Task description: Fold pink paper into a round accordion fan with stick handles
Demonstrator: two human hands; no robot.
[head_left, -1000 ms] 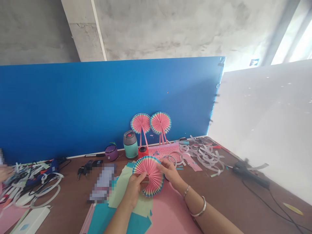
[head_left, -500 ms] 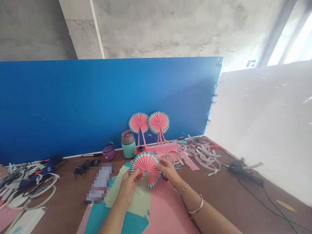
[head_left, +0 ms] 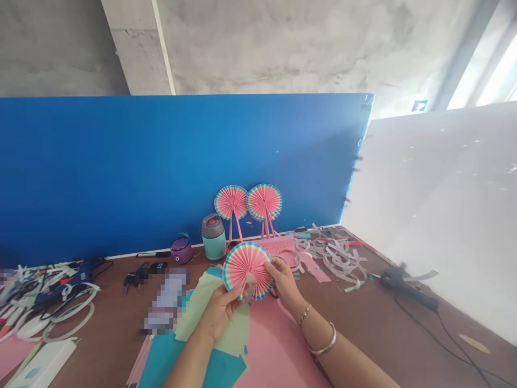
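Note:
Between my two hands is a pleated paper fan (head_left: 247,261), pink with a blue, yellow and white striped rim. It is spread into a nearly full circle, with a narrow gap at the bottom. My left hand (head_left: 220,312) pinches its lower left edge by the gap. At the right edge, my right hand (head_left: 285,280) grips the folds between thumb and fingers. Beneath the fan lie sheets of green paper (head_left: 202,312), blue paper (head_left: 220,372) and pink paper (head_left: 278,345). Two finished-looking round fans, a left one (head_left: 231,202) and a right one (head_left: 264,201), stand against the blue partition.
A teal flask (head_left: 214,237) and a purple pot (head_left: 181,250) stand at the back. White paper strips (head_left: 339,258) heap up behind right, near a pink basket (head_left: 278,246). A black corded tool (head_left: 407,288) lies right; keys (head_left: 139,276) and a blue glue gun (head_left: 67,283) lie left.
The fan has opened further, from a wide arc with a large gap to almost a full disc. It has also risen slightly, and my left hand has shifted a little right.

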